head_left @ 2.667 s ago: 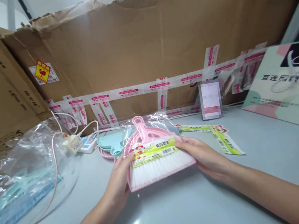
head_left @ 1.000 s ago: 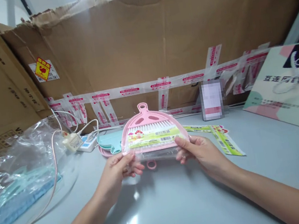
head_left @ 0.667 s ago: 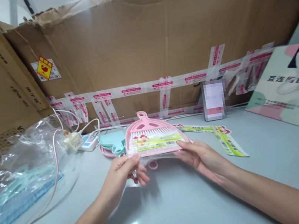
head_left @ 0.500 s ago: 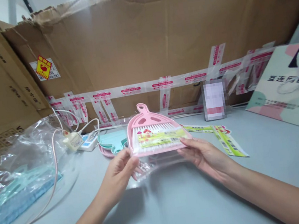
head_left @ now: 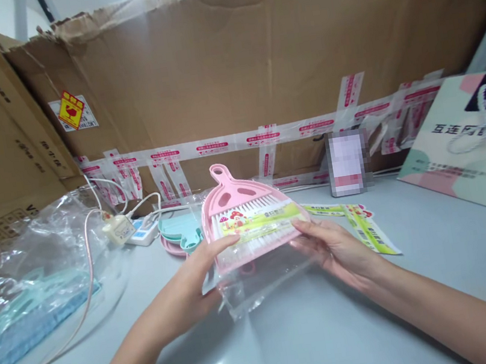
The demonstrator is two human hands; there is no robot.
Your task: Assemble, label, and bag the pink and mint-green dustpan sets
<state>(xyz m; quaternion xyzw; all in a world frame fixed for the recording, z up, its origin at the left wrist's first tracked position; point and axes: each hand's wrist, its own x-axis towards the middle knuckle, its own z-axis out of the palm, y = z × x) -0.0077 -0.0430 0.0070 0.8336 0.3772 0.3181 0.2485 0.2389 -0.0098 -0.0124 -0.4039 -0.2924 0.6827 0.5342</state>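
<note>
A pink dustpan [head_left: 244,189] with a white-bristled brush [head_left: 261,243] nested in it is tilted above the table, its handle pointing away from me. It sits in a clear plastic bag [head_left: 263,291] whose loose end hangs toward me. A printed label card [head_left: 271,217] with mushrooms lies over the bristles. My right hand [head_left: 330,245] grips the set's right front corner, thumb on top. My left hand [head_left: 194,280] holds its left edge, one digit stretched over the front; its other fingers are mostly hidden behind. Teal dustpans [head_left: 184,230] lie behind my left hand.
Further label cards [head_left: 371,227] lie to the right. A phone-like device [head_left: 348,163] with a blurred screen leans against the cardboard box [head_left: 209,77]. At left are a bagged teal set [head_left: 33,304], a cable [head_left: 92,271] and a power strip [head_left: 144,230]. A printed bag [head_left: 473,166] stands at right.
The dustpan set has turned slightly, its handle swinging left and its front edge lowering. My left hand has shifted from the bag's lower corner onto the set's front. More loose bag hangs down.
</note>
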